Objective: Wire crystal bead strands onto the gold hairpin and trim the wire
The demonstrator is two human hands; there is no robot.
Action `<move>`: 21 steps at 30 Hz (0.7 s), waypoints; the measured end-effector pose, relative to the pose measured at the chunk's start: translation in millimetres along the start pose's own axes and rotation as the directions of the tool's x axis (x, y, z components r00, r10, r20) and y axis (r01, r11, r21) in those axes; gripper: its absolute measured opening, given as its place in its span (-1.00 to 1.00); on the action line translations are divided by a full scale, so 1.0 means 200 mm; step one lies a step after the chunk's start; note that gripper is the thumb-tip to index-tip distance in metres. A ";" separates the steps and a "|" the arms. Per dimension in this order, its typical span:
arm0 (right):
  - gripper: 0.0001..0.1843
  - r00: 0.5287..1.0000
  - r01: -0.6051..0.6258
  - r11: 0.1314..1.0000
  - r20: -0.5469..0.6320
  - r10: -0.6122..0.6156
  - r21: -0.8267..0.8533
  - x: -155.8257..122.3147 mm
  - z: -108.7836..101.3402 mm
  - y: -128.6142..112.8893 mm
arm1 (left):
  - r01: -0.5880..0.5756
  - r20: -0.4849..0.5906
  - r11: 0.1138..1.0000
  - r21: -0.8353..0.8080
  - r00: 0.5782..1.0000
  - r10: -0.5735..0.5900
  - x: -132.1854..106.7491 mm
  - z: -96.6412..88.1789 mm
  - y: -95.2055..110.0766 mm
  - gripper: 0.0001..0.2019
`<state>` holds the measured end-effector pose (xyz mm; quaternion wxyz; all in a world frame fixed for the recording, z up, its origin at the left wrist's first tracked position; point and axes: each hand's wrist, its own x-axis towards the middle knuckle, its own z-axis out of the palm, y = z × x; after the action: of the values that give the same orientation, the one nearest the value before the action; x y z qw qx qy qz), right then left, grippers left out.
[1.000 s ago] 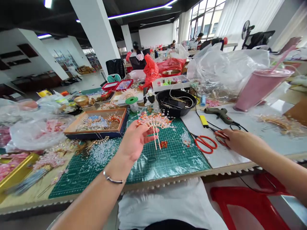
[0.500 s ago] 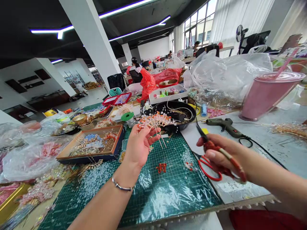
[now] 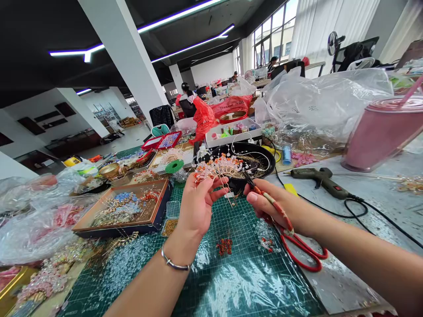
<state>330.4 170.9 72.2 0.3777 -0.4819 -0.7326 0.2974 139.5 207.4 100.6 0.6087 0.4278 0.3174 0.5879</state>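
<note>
My left hand point(image 3: 197, 207) is closed on a beaded hairpin point(image 3: 220, 166) with pink, orange and clear beads, pinching its left end. Its thin metal prongs hang down beside my fingers. In my right hand point(image 3: 280, 203) are pliers point(image 3: 276, 206) with black jaws and red-and-cream handles. Their tip is just right of the hairpin; whether they touch cannot be made out. Red-handled scissors point(image 3: 306, 253) lie under and beside my right hand, blades hidden. On the green cutting mat point(image 3: 231, 286) below sit a small heap of red beads point(image 3: 224, 246) and clear beads point(image 3: 262, 231).
A box of beaded pieces point(image 3: 155, 222) stands to the left. Behind my hands are a black bowl point(image 3: 272, 160) and a green spool point(image 3: 174, 166). A glue gun point(image 3: 319, 178) with its cord and a pink drink cup point(image 3: 380, 136) stand right. People sit farther back.
My right hand has brought the pliers left, up to the hairpin. The left hand still holds the hairpin, shifted slightly right in view.
</note>
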 end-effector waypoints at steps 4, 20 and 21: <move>-0.47 0.996 -0.087 0.993 0.028 0.085 0.075 0.03 -0.05 0.01 | 0.009 0.004 1.000 0.015 1.000 -0.009 0.03 -0.01 -0.03 -0.77; -0.35 0.964 -0.254 0.962 0.058 0.261 -0.102 0.36 -0.24 0.14 | -0.060 0.067 0.983 0.172 0.997 0.049 0.38 -0.06 -0.11 -0.80; -0.33 0.963 -0.254 0.959 0.056 0.262 -0.127 0.37 -0.25 0.14 | -0.061 0.069 0.982 0.179 0.996 0.049 0.40 -0.05 -0.12 -0.80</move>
<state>367.4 253.2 97.3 0.2796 -0.5839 -0.6930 0.3171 149.4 288.5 84.3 0.5608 0.5087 0.3380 0.5590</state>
